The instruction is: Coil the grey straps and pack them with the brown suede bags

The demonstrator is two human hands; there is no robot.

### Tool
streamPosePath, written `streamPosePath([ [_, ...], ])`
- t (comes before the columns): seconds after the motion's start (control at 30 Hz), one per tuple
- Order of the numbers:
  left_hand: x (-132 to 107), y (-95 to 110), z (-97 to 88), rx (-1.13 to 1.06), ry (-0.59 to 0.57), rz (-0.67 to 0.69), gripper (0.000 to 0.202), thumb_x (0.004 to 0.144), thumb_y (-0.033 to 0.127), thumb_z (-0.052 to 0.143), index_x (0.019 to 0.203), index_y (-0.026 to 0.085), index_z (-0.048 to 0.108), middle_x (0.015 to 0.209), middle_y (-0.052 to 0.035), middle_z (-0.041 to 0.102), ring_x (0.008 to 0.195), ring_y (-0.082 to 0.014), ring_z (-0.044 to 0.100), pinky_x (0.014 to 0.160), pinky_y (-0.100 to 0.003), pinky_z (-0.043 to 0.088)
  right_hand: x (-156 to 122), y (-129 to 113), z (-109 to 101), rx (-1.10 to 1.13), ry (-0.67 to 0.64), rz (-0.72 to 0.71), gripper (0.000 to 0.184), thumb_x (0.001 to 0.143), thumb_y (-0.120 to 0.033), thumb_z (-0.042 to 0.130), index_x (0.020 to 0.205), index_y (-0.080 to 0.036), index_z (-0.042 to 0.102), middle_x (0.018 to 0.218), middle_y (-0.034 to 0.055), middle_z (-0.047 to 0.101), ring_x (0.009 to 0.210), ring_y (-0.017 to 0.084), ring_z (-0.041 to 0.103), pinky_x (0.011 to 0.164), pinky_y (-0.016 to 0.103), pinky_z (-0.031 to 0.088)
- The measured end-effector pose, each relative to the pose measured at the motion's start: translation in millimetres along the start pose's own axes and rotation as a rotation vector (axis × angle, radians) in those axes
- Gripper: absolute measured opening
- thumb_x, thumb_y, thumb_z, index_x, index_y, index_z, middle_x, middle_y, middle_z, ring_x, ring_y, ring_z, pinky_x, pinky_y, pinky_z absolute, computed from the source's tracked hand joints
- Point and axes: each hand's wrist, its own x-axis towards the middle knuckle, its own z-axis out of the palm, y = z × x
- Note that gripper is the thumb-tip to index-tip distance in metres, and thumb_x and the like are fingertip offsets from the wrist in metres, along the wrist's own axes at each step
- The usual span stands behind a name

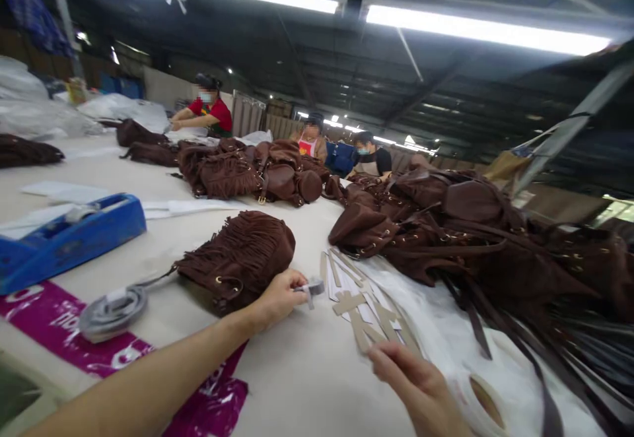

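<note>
My left hand (280, 298) pinches a small grey roll of tape (312, 287) beside a brown suede fringed bag (238, 259), which lies on its side on the cream work table (307, 397). My right hand (411, 381) sits at the lower right, its fingers curled close together, with nothing clearly visible in them. Just beyond it lies a pile of tan cardboard strips (366, 305) on white sheets. A wide grey tape roll (113, 313) lies to the left of the bag, joined to it by a thin strap.
A blue tape dispenser (64, 242) stands at the left. Heaps of brown suede bags (446, 226) with long straps lie to the right and further along the table (252, 176). Several co-workers sit at the far end, one with a hand on white sheets.
</note>
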Motion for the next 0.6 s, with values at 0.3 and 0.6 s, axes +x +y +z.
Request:
streamPosePath([
  [0.3,3.8,-8.2,-0.2,-0.048,0.005,0.026,0.005,0.061,0.014,0.06,0.065,0.015,0.058,0.082,-0.0016,0.056,0.08,-0.0164,0.052,0.072,-0.025,0.04,59.0,-23.8,101.7,0.174,-0.032,-0.027,0.035,0.069,-0.051,0.063,0.057,-0.019,0.058,0.055,-0.0027,0.047,0.057,0.015,0.042,0.055,0.025,0.032],
  [0.6,6.2,-13.9,-0.1,-0.087,0.011,0.002,0.006,0.059,0.014,0.06,0.064,0.015,0.057,0.081,-0.0012,0.057,0.081,-0.017,0.052,0.073,-0.025,0.039,59.7,-12.6,111.8,0.117,0.058,-0.004,0.037,0.073,-0.053,0.059,0.059,-0.02,0.056,0.055,-0.0028,0.045,0.057,0.015,0.039,0.054,0.026,0.031],
])
